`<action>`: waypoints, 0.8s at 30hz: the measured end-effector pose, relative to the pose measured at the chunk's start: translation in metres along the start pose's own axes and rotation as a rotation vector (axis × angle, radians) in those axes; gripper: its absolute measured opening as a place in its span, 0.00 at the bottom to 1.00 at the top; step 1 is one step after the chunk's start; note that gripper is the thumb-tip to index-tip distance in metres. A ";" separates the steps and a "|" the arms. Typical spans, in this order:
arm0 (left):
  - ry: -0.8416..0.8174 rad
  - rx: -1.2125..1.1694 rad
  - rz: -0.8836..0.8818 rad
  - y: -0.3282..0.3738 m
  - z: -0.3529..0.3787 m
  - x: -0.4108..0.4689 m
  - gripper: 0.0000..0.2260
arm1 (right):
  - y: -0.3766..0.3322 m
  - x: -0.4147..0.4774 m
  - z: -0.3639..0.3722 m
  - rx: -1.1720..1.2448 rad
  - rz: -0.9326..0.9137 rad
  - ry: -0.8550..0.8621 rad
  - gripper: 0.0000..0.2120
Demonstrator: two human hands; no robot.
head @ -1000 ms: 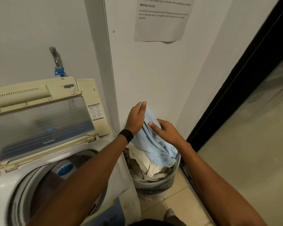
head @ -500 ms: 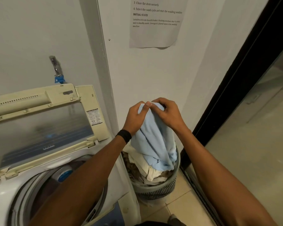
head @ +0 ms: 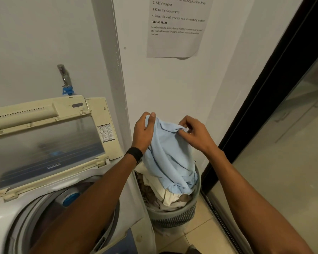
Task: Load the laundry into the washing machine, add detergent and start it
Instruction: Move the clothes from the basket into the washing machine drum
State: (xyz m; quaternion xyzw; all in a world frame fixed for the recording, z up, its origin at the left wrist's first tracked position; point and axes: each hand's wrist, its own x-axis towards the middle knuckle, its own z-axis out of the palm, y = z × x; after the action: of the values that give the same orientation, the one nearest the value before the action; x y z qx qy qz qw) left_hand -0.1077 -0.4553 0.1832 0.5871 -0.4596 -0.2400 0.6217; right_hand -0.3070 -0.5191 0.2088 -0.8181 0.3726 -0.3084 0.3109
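A light blue garment [head: 170, 154] hangs above the grey laundry basket [head: 174, 217], its lower end still among the cream and brown clothes [head: 165, 195] in the basket. My left hand [head: 144, 132] grips the garment's top left edge. My right hand [head: 193, 133] pinches its top right edge. The top-loading washing machine [head: 6, 215] stands at the left with its lid [head: 44, 143] raised and its drum [head: 50, 208] open, dark cloth inside. A blue-capped part [head: 71, 198] sits at the drum's rim.
A wall tap with a blue fitting [head: 65, 81] is behind the machine. A printed instruction sheet [head: 176, 28] hangs on the white wall. A dark door frame [head: 261, 110] and glass panel run down the right. Tiled floor [head: 196, 233] lies below the basket.
Both hands have lifted the blue garment higher out of the basket. My right hand moved from its middle up to the top edge, then apart from my left hand, spreading the cloth.
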 end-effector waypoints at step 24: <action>-0.020 0.009 0.105 0.012 -0.011 0.020 0.08 | -0.019 0.021 -0.019 0.084 0.004 0.046 0.06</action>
State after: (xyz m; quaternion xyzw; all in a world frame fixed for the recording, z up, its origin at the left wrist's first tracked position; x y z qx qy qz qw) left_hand -0.0918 -0.4642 0.2012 0.5627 -0.4969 -0.2109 0.6261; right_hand -0.3017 -0.5316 0.2403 -0.7964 0.3679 -0.3419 0.3369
